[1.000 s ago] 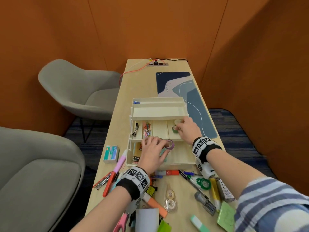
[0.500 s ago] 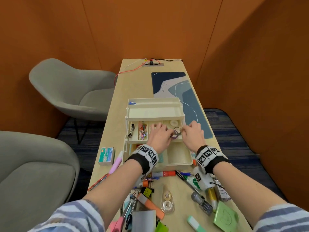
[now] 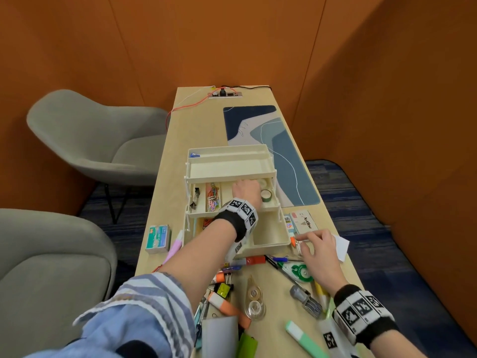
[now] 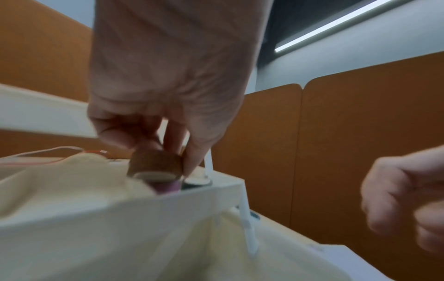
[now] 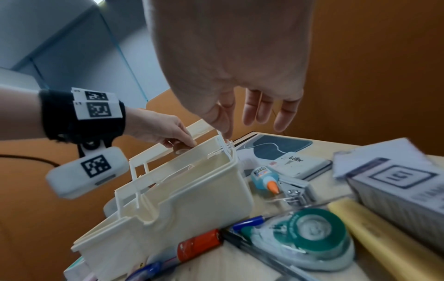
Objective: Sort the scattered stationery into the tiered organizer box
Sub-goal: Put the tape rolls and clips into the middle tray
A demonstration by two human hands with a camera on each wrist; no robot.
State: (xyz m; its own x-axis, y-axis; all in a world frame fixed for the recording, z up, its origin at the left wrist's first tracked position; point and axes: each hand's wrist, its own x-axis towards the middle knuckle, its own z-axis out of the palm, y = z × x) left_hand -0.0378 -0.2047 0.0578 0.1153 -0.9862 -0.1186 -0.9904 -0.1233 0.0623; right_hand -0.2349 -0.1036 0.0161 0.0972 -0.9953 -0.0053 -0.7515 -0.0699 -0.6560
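The cream tiered organizer [image 3: 229,174] stands open in the middle of the table. My left hand [image 3: 245,188] reaches into the right compartment of its middle tier. There the fingers [image 4: 192,155] pinch a purple tape roll [image 4: 156,169] with a brown core, right beside a green tape roll [image 3: 265,195]. My right hand [image 3: 313,242] hovers to the right of the organizer's bottom tray, fingers [image 5: 254,114] relaxed and holding nothing. It hangs just above a small glue bottle [image 5: 263,175] with an orange tip and a metal staple remover [image 5: 295,191].
Loose stationery covers the near table: a green correction tape [image 3: 299,271], a red marker [image 3: 254,260], a clear tape dispenser [image 3: 254,298], highlighters and pens. A staples box [image 3: 158,239] lies left, an Artline ink pad [image 3: 304,222] right. Grey chairs [image 3: 90,135] stand at the left.
My right hand left the middle tier and came back to the table right of the organizer. My left hand carried the purple tape into the tier's right compartment.
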